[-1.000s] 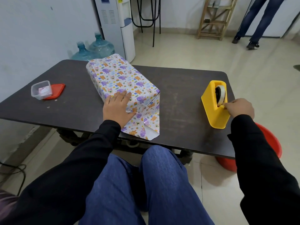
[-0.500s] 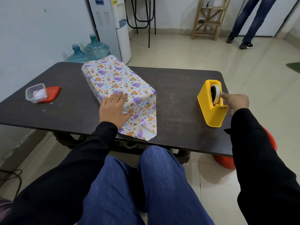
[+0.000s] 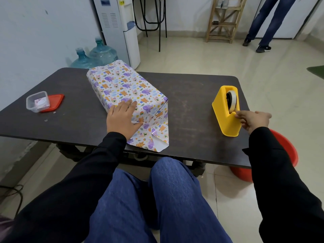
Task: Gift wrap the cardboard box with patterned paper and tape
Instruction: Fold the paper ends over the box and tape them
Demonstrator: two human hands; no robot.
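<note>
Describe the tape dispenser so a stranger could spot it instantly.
Start at the dark table. Near its right end stands the tape dispenser, with the right hand at its front. It is the only bright yellow thing there, a wedge holding a white tape roll.

No lettering is legible anywhere in this scene. At 11 o'clock, a blue panel point(image 3: 104, 1) and a small yellow sticker point(image 3: 121, 3) atop the white water dispenser point(image 3: 121, 32) are too blurred to read, as is the pink slip point(image 3: 40, 102) inside the clear plastic container point(image 3: 30, 105) at 9 o'clock.
</note>
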